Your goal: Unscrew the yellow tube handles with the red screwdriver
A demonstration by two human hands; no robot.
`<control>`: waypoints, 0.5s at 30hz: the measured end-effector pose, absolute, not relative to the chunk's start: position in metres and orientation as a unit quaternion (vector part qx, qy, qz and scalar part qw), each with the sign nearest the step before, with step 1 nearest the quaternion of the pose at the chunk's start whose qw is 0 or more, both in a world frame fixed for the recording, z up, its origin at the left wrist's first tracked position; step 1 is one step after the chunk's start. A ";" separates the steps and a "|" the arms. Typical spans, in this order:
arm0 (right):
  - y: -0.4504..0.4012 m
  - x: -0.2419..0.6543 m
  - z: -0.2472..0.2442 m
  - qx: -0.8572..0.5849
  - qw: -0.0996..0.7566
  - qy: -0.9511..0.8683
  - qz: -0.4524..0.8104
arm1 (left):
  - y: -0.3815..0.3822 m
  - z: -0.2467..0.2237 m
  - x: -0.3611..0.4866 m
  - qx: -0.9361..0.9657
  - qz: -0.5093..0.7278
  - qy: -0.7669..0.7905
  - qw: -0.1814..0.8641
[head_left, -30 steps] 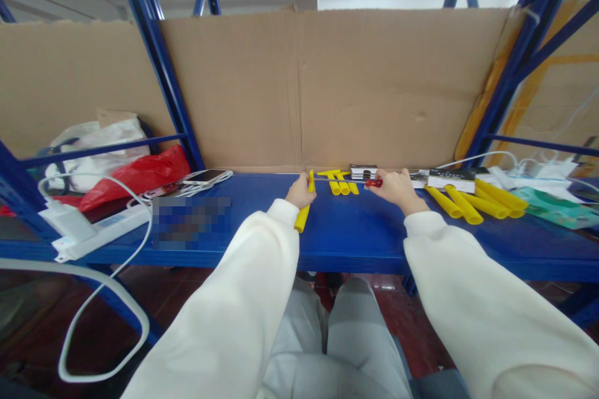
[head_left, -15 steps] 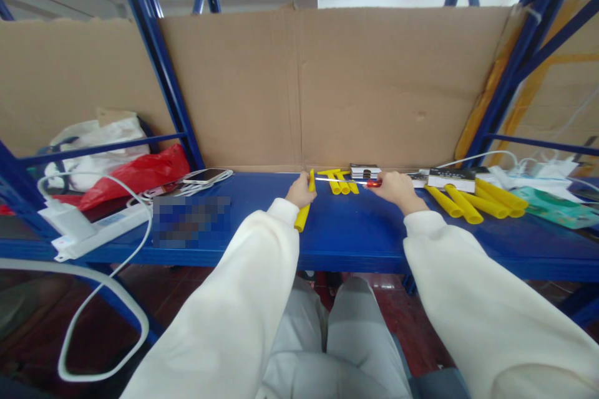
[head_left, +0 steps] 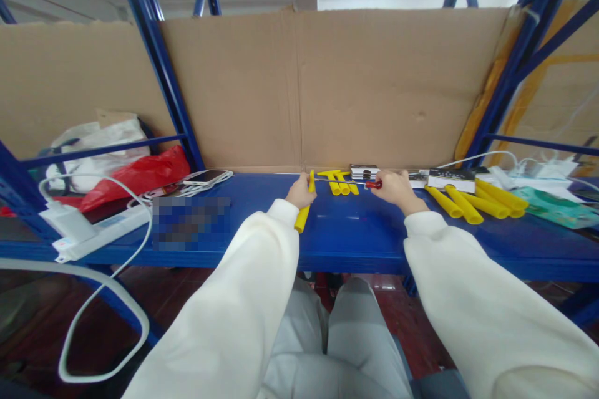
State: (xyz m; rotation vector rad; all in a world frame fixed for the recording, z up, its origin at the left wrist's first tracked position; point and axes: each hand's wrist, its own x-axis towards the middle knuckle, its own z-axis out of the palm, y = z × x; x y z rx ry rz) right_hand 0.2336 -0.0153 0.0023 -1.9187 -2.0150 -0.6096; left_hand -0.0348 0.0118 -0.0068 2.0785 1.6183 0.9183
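1. Screwdriver (head_left: 374,184) work on a yellow tube (head_left: 302,218) looks like the step in hand, judging by how both hands are placed.
2. Fingers of the left hand (head_left: 299,191) are clamped around the yellow tube, above the desk (head_left: 355,230). Its lower end sticks out below those fingers, toward the body, and its upper end shows just past them.
3. Fingers of the right hand (head_left: 397,189) are wrapped on the red handle. The metal shaft runs level from there toward the left fingers, its far end at the upper part of the tube. Whether the tip sits in a screw or a hole is too small to tell.
4. Between the two sets of fingers, a little beyond them, lies a row of tubes (head_left: 344,188); the shaft crosses it in view. A small box (head_left: 365,172) stands just behind the right fingers.
5. To the right of the right fingers lies a bunch of tubes (head_left: 463,204), some close against a larger box (head_left: 452,179).
6. As a judgement, the next move calls for a firm left grip against twisting, the shaft lined up with its contact point, and turning from the right fingers and wrist.
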 end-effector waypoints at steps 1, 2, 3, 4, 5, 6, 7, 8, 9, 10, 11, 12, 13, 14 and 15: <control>-0.015 0.233 0.002 -0.668 0.144 -0.699 -0.211 | 0.011 -0.007 -0.035 0.733 0.324 0.571 0.176; -0.016 0.233 0.002 -0.670 0.143 -0.698 -0.210 | 0.011 -0.006 -0.035 0.733 0.324 0.571 0.178; -0.016 0.232 0.003 -0.673 0.142 -0.697 -0.205 | 0.011 -0.006 -0.035 0.732 0.325 0.571 0.179; -0.017 0.232 0.003 -0.677 0.140 -0.695 -0.198 | 0.011 -0.006 -0.035 0.732 0.325 0.571 0.180; -0.017 0.231 0.004 -0.682 0.137 -0.693 -0.189 | 0.011 -0.006 -0.035 0.732 0.326 0.570 0.181; -0.018 0.231 0.004 -0.687 0.133 -0.692 -0.180 | 0.011 -0.006 -0.035 0.732 0.327 0.570 0.181; -0.019 0.231 0.005 -0.688 0.130 -0.692 -0.176 | 0.011 -0.006 -0.035 0.732 0.327 0.570 0.181; -0.019 0.230 0.005 -0.686 0.129 -0.694 -0.176 | 0.011 -0.006 -0.035 0.731 0.327 0.570 0.182; -0.019 0.230 0.005 -0.680 0.130 -0.699 -0.180 | 0.011 -0.007 -0.035 0.730 0.326 0.572 0.182; -0.019 0.231 0.005 -0.673 0.132 -0.704 -0.184 | 0.011 -0.007 -0.035 0.729 0.325 0.574 0.182; -0.018 0.231 0.005 -0.666 0.134 -0.710 -0.187 | 0.012 -0.007 -0.035 0.727 0.325 0.577 0.182; -0.017 0.232 0.004 -0.660 0.137 -0.714 -0.188 | 0.012 -0.007 -0.035 0.726 0.325 0.578 0.182; -0.016 0.234 0.003 -0.656 0.143 -0.717 -0.188 | 0.012 -0.007 -0.035 0.726 0.325 0.579 0.181; -0.014 0.235 0.003 -0.652 0.151 -0.719 -0.188 | 0.012 -0.007 -0.035 0.726 0.325 0.579 0.180; -0.013 0.237 0.002 -0.647 0.161 -0.720 -0.190 | 0.011 -0.006 -0.035 0.726 0.325 0.578 0.180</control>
